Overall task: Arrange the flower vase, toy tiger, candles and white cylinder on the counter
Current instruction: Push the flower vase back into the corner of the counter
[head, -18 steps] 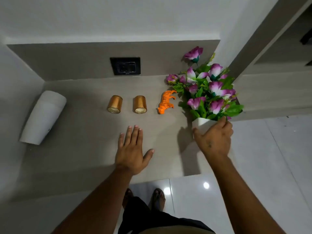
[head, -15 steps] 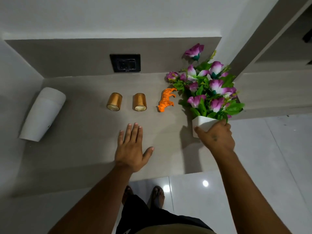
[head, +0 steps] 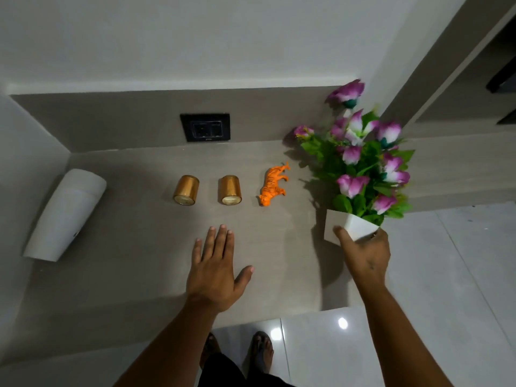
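My right hand [head: 364, 254] grips the white square vase [head: 347, 226] of purple flowers [head: 360, 155] at the counter's right end, and the vase tilts to the right. My left hand [head: 216, 270] lies flat on the grey counter [head: 134, 261] with fingers spread, holding nothing. Beyond it two gold candles [head: 186, 190] [head: 230, 189] stand side by side. The orange toy tiger [head: 273, 183] stands between the right candle and the flowers. The white cylinder [head: 65, 215] is at the far left, against the side wall.
A black wall socket [head: 205, 127] is set in the backsplash behind the candles. The counter ends at the right beside a wall corner [head: 402, 88]. Glossy floor tiles [head: 432, 289] and my feet [head: 237, 350] show below the counter's front edge.
My right hand has shifted the vase slightly, so more of its white side shows and it leans further. The left hand has stayed flat on the counter.
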